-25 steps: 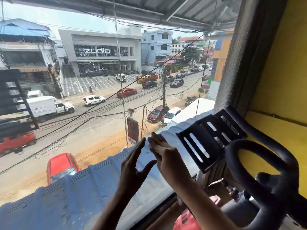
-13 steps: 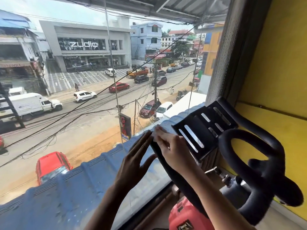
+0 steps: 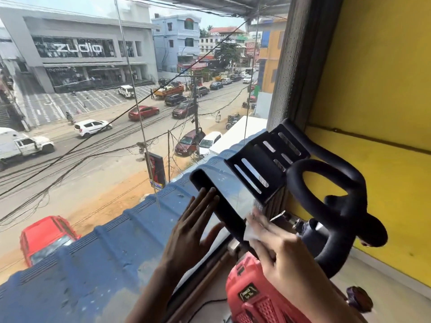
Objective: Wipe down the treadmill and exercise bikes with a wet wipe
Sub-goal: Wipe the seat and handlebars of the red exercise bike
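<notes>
The exercise bike's black left handlebar (image 3: 215, 199) slopes down towards its red body (image 3: 256, 297). My left hand (image 3: 193, 227) lies flat and open against the left side of that bar, fingers straight. My right hand (image 3: 275, 248), blurred by motion, holds a white wet wipe (image 3: 250, 233) against the bar's lower end, near the stem. The slotted black tablet holder (image 3: 263, 164) and the looped right handlebar (image 3: 338, 206) are beyond my hands, untouched.
A large glass window (image 3: 130, 136) stands right in front of the bike, with a blue roof and a street below it. A yellow wall (image 3: 373, 89) closes off the right side. A dark round knob (image 3: 359, 299) sticks out at the lower right.
My right hand has slid down the left handlebar with the wipe, from its upper end to its lower end. My left hand stays flat beside the bar. The view has shifted left and down.
</notes>
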`<state>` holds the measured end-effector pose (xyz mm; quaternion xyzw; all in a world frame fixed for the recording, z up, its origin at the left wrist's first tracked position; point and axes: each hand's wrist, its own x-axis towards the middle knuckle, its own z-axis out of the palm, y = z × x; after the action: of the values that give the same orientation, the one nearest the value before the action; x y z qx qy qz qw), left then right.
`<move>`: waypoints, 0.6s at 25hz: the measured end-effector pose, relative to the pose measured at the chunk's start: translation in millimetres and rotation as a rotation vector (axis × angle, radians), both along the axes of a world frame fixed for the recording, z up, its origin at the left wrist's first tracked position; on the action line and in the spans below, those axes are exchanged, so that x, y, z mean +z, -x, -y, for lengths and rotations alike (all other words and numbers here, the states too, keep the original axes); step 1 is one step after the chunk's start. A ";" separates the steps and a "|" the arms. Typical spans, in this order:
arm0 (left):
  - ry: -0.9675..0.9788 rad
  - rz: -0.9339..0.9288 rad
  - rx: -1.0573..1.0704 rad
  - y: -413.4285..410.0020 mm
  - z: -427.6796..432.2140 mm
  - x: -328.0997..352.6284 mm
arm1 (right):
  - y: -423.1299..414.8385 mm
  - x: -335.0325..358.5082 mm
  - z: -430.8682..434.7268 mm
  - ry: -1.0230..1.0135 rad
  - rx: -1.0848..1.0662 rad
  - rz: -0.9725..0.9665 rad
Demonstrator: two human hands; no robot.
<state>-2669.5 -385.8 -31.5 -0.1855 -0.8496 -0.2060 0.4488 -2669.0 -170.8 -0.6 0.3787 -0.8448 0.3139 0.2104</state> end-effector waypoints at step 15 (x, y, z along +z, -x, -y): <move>-0.211 0.048 0.038 -27.9 -95.5 -29.8 | -17.5 -45.1 -85.0 -0.062 -0.116 -0.276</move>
<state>-2641.6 -290.2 -61.3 -0.1162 -0.8370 -0.2902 0.4492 -2651.5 -85.8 -45.8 0.3749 -0.8377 0.2202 0.3306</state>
